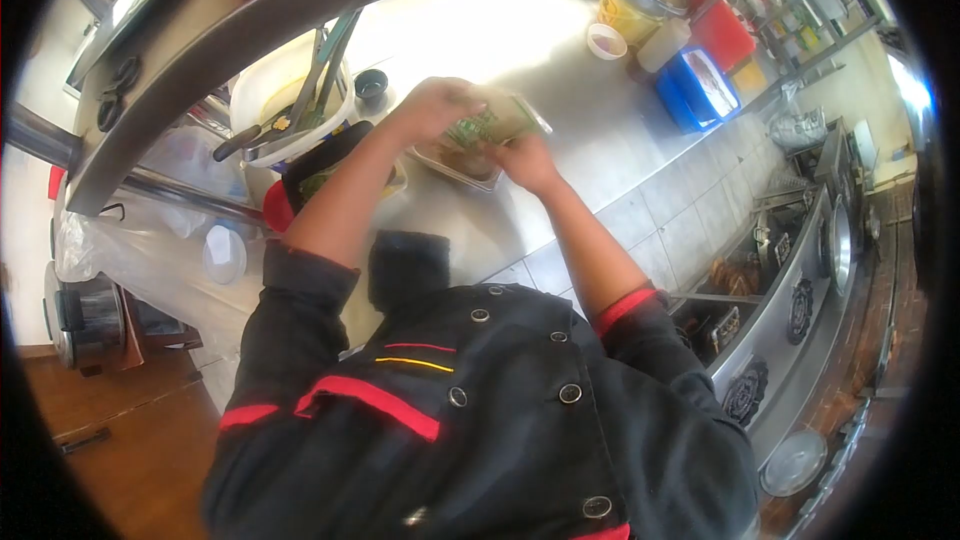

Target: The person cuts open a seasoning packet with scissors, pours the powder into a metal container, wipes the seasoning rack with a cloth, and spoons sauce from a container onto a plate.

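Note:
In front of me, both hands are at a see-through plastic bag (507,118) with green on or in it; whether the green is print or leaves I cannot tell. My left hand (435,110) grips its upper left side with curled fingers. Lower down, my right hand (526,161) pinches its near edge. Beneath the bag is a clear rectangular container (470,172) with something brownish inside, partly hidden by the hands. Beyond my left wrist stands a small dark cup (371,85).
A white tub (345,105) with long utensils stands at the left, beside a dark-handled knife (238,142). A metal shelf rail (300,0) arches overhead. Back right are a yellow bucket (625,15), a white bowl (606,40) and a blue container (697,90). A stove (790,290) runs along the right.

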The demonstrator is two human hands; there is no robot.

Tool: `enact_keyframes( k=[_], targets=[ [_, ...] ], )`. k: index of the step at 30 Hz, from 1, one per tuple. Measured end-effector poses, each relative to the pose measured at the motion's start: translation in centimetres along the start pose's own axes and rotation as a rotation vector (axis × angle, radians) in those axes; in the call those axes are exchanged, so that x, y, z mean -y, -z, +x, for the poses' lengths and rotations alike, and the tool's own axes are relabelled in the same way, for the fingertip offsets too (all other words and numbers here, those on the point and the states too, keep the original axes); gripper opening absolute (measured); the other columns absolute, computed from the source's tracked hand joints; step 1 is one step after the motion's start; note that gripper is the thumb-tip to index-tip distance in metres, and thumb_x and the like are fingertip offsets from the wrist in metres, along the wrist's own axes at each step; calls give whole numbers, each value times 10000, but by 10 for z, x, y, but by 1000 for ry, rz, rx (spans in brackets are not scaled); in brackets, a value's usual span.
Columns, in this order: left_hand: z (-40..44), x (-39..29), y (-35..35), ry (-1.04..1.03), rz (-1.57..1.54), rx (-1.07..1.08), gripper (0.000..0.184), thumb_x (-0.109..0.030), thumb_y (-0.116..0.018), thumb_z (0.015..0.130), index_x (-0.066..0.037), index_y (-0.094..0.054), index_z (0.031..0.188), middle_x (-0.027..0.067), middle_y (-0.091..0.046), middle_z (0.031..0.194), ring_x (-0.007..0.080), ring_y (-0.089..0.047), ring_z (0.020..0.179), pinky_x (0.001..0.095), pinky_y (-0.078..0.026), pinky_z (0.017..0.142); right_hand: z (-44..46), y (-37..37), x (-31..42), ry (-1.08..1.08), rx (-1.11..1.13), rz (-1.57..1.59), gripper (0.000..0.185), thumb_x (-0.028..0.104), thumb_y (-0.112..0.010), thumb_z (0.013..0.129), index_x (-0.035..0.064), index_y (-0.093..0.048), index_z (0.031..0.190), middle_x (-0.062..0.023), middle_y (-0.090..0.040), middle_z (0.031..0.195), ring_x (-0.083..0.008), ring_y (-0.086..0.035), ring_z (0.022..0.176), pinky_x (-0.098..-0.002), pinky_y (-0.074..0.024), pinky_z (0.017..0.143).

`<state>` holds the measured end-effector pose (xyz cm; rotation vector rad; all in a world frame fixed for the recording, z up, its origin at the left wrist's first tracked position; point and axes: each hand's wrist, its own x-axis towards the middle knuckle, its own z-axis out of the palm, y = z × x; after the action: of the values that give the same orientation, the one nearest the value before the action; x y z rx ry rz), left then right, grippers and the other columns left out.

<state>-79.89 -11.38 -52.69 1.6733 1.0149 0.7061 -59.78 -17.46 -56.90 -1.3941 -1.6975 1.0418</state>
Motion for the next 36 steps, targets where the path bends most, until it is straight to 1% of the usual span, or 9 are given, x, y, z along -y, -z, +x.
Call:
enact_keyframes(
  k=[3,5,12,14,17,21,26,29,36],
  targets=[
    [-1,-6,0,71,103,21,295,-223,-679,906,-15,-668,1116,66,-694,951,120,-618,853,283,-504,769,11,-10,-19,42,-35,61,252,62,-670,821,9,-625,1063,-60,-643,821,-152,-599,694,-301,-475,599],
    [5,10,-2,-79,38,58,255,-176,-673,907,-8,-669,1098,72,-695,961,125,-621,881,288,-494,828,15,-14,-26,43,-42,88,233,18,-637,820,7,-610,1051,-60,-629,818,-151,-587,687,-310,-480,610],
    [6,10,-2,-143,173,19,242,-166,-683,893,5,-669,1063,93,-701,966,140,-625,869,298,-497,809,17,-20,-22,218,-148,-37,242,22,-651,823,17,-613,1063,-65,-632,856,-144,-585,682,-303,-478,602],
    [4,3,2,-50,283,-69,277,-207,-705,874,1,-672,1053,110,-700,953,158,-628,856,312,-495,797,12,-5,-9,-104,23,211,350,153,-685,862,33,-606,1181,-107,-678,1010,-188,-652,872,-332,-521,751],
    [4,3,10,-167,350,-53,317,-240,-719,856,9,-671,1046,134,-698,950,182,-629,840,324,-493,788,8,13,9,-161,39,480,315,141,-688,874,7,-616,1151,-96,-674,956,-163,-655,800,-313,-528,691],
    [9,-2,6,-109,316,-55,337,-248,-724,847,10,-667,1055,148,-699,958,204,-637,847,334,-494,797,13,17,12,-160,23,351,291,153,-676,891,-3,-626,1131,-100,-682,937,-175,-664,784,-307,-526,680],
    [4,-1,8,-116,438,-189,436,-251,-733,830,36,-624,1140,190,-675,1066,265,-645,981,349,-483,890,22,11,4,-192,-19,585,263,160,-639,928,-24,-629,1115,-116,-692,935,-200,-681,786,-315,-536,681],
    [-2,-2,22,2,378,-113,465,-249,-736,824,41,-610,1166,209,-656,1127,284,-637,1021,347,-474,919,28,7,-14,-220,-27,668,273,170,-631,935,-25,-619,1126,-124,-683,974,-214,-681,802,-331,-544,697],
    [1,15,35,96,398,-45,399,-262,-705,851,11,-634,1133,193,-680,1014,279,-645,956,367,-477,868,27,12,-5,-219,38,849,318,224,-616,950,-15,-600,1159,-122,-656,1043,-197,-666,825,-327,-538,674]
  ],
)
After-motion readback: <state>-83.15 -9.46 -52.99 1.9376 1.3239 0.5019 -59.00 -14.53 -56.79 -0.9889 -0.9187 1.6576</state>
